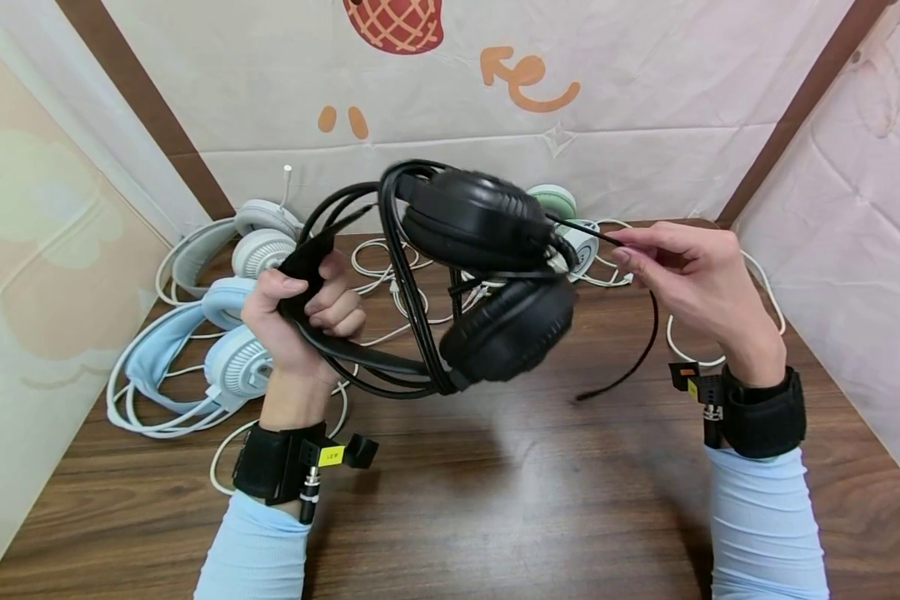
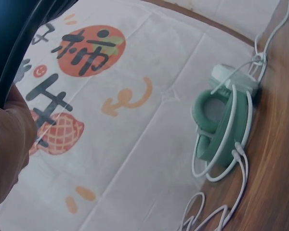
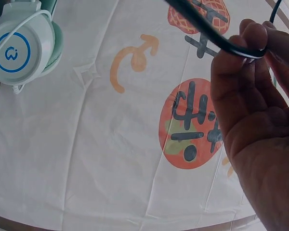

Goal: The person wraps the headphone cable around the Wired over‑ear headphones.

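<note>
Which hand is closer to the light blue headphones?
The left hand: it is just right of the light blue headphones; the right hand is much farther right.

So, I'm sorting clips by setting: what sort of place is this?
Probably a screened-off work or recording booth: creased printed sheets line three sides of a wooden table, where blue headphones and others lie, while the person holds up black headphones.

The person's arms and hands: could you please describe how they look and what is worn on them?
The left hand and right hand are ungloved. The left sleeve and right sleeve are light blue. The left wrist strap and right wrist strap are wide and black, each beside a small black device with a yellow label and silvery connector.
</note>
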Demonstrator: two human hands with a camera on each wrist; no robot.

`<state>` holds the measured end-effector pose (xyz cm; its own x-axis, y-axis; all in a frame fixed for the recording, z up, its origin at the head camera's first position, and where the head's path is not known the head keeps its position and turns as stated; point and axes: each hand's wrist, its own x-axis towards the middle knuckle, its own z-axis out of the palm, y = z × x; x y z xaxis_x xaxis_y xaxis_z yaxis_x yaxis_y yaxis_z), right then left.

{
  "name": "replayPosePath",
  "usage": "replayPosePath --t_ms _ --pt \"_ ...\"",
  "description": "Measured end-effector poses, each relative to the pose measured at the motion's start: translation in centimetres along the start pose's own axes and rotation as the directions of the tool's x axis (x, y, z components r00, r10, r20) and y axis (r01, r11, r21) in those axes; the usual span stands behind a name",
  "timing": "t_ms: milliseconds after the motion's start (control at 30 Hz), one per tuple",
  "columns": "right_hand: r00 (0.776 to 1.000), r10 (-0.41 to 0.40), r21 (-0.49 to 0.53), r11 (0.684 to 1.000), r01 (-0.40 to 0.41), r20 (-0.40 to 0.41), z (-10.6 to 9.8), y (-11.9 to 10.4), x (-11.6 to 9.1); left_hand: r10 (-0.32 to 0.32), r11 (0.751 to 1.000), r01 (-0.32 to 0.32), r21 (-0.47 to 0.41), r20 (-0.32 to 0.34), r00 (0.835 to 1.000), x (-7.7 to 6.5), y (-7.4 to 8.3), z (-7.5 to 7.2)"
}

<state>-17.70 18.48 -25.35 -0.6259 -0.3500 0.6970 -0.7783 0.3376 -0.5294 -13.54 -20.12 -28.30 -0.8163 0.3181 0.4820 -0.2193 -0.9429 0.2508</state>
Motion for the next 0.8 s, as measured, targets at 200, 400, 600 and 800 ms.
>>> replayPosePath --t_ms 200,400,600,800 --pt "1.0 0.005 -0.01 1.0 -0.004 0.023 0.2 0.0 0.1 0.067 0.993 -0.076 -0.085 -0.098 0.993 -0.1 0.4 -0.1" --pt "0.995 0.03 -0.103 0.995 -0.019 0.099 0.5 -0.1 0.0 0.143 0.981 -0.161 -0.104 -0.16 0.977 -0.1 0.5 -0.2" --pt "0.966 0.041 -0.214 0.977 0.015 0.256 0.9 -0.2 -0.1 0.144 0.963 -0.186 -0.194 -0.214 0.966 -0.1 0.8 -0.2" --pt "0.914 0.099 -0.268 0.963 0.011 0.394 1.8 -0.8 -0.1 0.18 0.941 -0.25 -0.229 -0.286 0.941 -0.1 1.1 0.1"
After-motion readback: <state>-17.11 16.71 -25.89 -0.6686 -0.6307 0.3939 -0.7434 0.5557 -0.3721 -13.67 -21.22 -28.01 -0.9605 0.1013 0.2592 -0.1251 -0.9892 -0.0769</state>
